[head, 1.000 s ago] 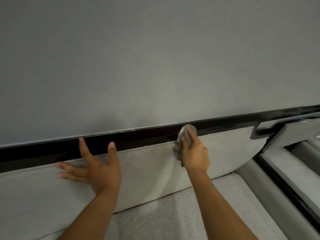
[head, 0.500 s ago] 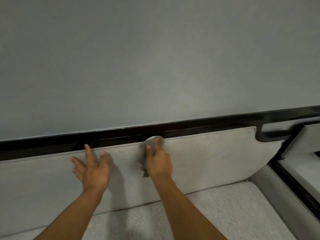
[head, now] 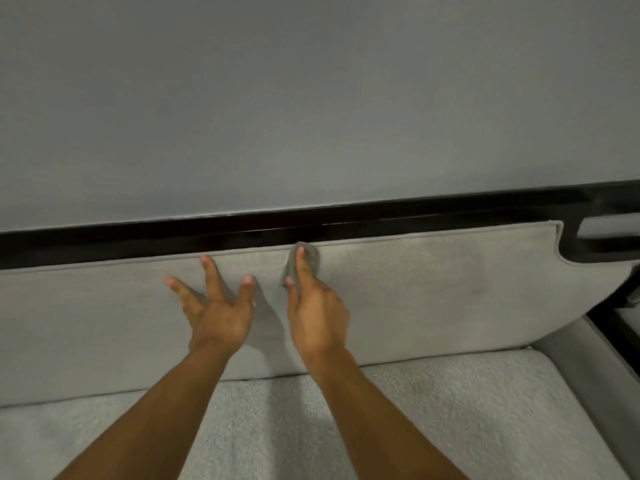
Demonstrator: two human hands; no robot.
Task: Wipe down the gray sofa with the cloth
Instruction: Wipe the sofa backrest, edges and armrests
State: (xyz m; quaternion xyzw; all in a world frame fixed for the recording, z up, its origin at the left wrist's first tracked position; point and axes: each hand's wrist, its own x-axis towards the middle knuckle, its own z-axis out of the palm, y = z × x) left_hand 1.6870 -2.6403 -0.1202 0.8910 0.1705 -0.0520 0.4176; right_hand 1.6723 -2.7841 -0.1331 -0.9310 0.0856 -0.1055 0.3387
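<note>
The gray sofa's back cushion runs across the middle of the view, above its textured seat cushion. My right hand holds a small gray cloth against the cushion just under its top edge, index finger stretched over the cloth and thumb beside it. My left hand lies flat on the cushion a little to the left, fingers spread. Most of the cloth is hidden under my right hand.
A glossy black rail caps the sofa back against a plain gray wall. At the right, the black frame curves around the cushion's corner, and a gray armrest side slopes down by the seat.
My right hand has slid the cloth leftward along the top of the back cushion. My left hand stays on the cushion, now close beside the right one. The view has shifted left.
</note>
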